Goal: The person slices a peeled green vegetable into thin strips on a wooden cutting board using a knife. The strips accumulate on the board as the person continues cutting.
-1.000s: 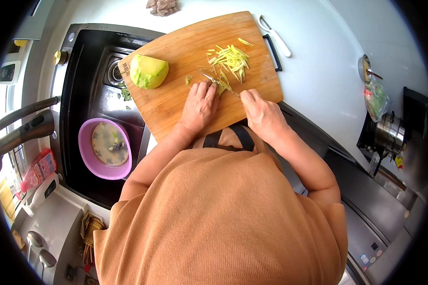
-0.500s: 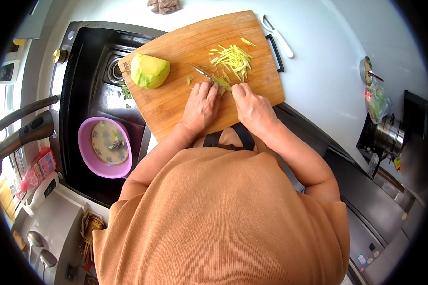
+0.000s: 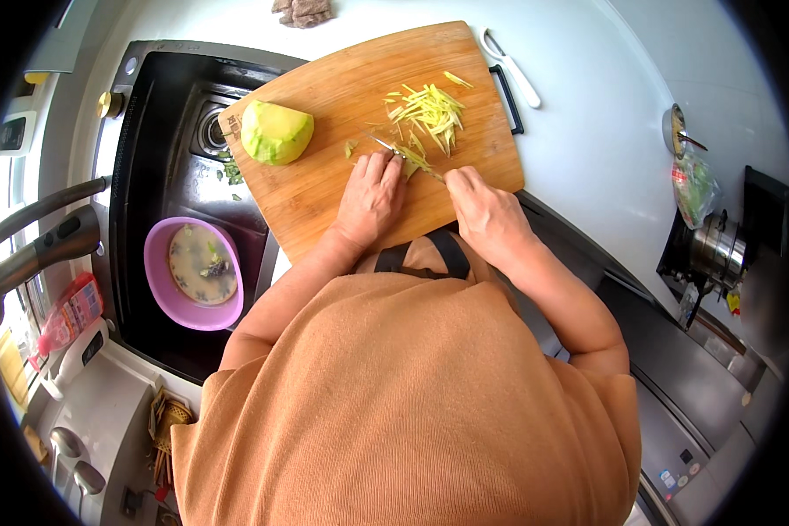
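My right hand (image 3: 486, 210) is closed round the handle of a slim knife (image 3: 382, 143), whose blade slants up and left across the chopping board just ahead of my left fingertips. My left hand (image 3: 370, 195) lies on the wooden chopping board (image 3: 324, 197) with its fingers together and bent. They press on a few thin pale-green vegetable slices (image 3: 412, 162), partly hidden under the fingers and blade. Beyond the knife lies a loose pile of yellow-green vegetable shreds (image 3: 434, 110). At the board's left end sits a large cut chunk of pale-green vegetable (image 3: 277, 133), mostly peeled.
Left of the board is a black sink (image 3: 162, 188) with green scraps and a purple basin (image 3: 155, 289) of cloudy water. A white-handled peeler (image 3: 522, 79) lies on the white counter right of the board. A brown cloth (image 3: 303, 10) rests behind it.
My right hand has drawn back to the right and slightly toward me, pulling the knife with it. My left hand stays in place on the slices.
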`<state>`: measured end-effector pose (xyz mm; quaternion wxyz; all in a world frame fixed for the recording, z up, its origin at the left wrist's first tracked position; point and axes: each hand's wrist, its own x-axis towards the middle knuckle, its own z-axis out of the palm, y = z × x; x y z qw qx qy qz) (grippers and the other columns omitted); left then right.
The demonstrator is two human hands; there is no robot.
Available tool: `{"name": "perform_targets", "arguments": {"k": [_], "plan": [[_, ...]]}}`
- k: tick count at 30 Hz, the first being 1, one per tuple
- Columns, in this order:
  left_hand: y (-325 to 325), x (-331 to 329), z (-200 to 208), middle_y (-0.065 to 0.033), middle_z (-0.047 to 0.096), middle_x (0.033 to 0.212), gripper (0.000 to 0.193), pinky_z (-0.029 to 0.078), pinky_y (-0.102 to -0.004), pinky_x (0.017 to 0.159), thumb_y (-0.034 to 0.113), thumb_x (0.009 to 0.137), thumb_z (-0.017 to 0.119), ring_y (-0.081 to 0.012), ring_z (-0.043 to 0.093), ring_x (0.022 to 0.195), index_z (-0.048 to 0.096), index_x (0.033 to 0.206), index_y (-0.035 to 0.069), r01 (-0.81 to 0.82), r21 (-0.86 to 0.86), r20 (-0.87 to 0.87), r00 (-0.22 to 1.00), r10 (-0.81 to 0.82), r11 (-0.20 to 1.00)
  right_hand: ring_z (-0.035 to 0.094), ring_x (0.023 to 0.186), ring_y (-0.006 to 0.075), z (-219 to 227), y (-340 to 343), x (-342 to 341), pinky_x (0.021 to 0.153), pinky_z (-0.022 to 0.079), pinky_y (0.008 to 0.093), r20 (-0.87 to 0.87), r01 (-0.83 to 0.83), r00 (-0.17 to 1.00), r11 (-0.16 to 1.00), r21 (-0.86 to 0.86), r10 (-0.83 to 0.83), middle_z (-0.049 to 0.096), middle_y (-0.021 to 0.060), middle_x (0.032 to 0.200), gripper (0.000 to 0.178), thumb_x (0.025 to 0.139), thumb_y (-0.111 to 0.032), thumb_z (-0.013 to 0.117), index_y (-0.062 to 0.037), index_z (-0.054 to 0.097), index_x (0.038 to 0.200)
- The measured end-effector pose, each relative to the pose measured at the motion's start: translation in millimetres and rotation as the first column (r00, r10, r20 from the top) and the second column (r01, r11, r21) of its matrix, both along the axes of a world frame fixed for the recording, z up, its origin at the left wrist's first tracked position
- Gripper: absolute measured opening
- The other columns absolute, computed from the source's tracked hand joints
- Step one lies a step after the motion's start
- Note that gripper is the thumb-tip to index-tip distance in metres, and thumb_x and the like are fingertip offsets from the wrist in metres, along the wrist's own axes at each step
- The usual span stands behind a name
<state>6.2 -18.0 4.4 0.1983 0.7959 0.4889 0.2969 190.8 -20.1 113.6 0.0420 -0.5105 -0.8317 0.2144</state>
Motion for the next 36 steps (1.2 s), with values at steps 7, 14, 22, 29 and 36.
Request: {"name": "perform_targets", "arguments": {"k": [7,14,22,29,36], "plan": [[0.1,-0.8,1.2,-0.0183,0.055,0.109,0.034,0.044,-0.0376,0.085,0.006,0.079,0.062,-0.0319,0.051,0.094,0.057,0.111,-0.005,0.015,0.012,0.004,1.000,-0.015,1.000,0.064,0.072,0.0374,-1.4,3.3,-1.4,0.059,0.054,0.0456,0.007,-0.001,1.000,1.000,-0.015,0.001,0.053,0.0169,0.092,0.023,0.079,0.006,0.051,-0.0029,0.042,0.098],[0.9,-1.5,0.5,-0.0176,0.054,0.104,0.032,0.043,-0.0376,0.084,0.005,0.078,0.061,-0.0315,0.050,0.093,0.057,0.108,-0.004,0.038,-0.020,-0.010,0.999,-0.038,0.999,0.061,0.076,0.0399,-17.0,4.6,-13.5,0.060,0.053,0.0456,0.006,0.021,1.000,1.000,0.018,-0.021,0.054,0.0180,0.091,0.016,0.084,0.004,0.051,-0.0011,0.043,0.096],[0.3,0.8,-1.9,-0.0192,0.053,0.109,0.034,0.044,-0.0409,0.085,0.002,0.079,0.062,-0.0355,0.051,0.094,0.054,0.111,-0.003,-0.002,-0.003,0.087,0.996,0.003,1.000,0.063,0.074,0.0392,-23.8,7.4,-9.8,0.063,0.054,0.0452,-0.068,0.098,0.993,0.994,0.058,-0.094,0.055,0.0169,0.094,0.021,0.082,0.002,0.051,-0.0027,0.041,0.100],[0.3,0.7,-2.1,-0.0191,0.053,0.108,0.034,0.044,-0.0398,0.085,0.003,0.078,0.062,-0.0343,0.051,0.093,0.054,0.111,-0.003,-0.002,0.031,0.065,0.998,0.000,1.000,0.062,0.073,0.0382,-5.8,0.1,-1.1,0.061,0.054,0.0455,-0.032,0.025,0.999,1.000,0.016,-0.024,0.053,0.0165,0.091,0.023,0.080,0.005,0.052,-0.0034,0.041,0.099],[-0.8,-1.1,-1.3,-0.0189,0.054,0.111,0.037,0.044,-0.0376,0.086,0.005,0.078,0.062,-0.0324,0.051,0.094,0.056,0.113,-0.005,0.010,0.005,0.003,1.000,-0.010,1.000,0.063,0.072,0.0375,-0.6,0.9,2.9,0.059,0.054,0.0457,0.015,-0.015,1.000,1.000,0.003,0.015,0.053,0.0164,0.090,0.023,0.079,0.006,0.052,-0.0025,0.041,0.097]]}}
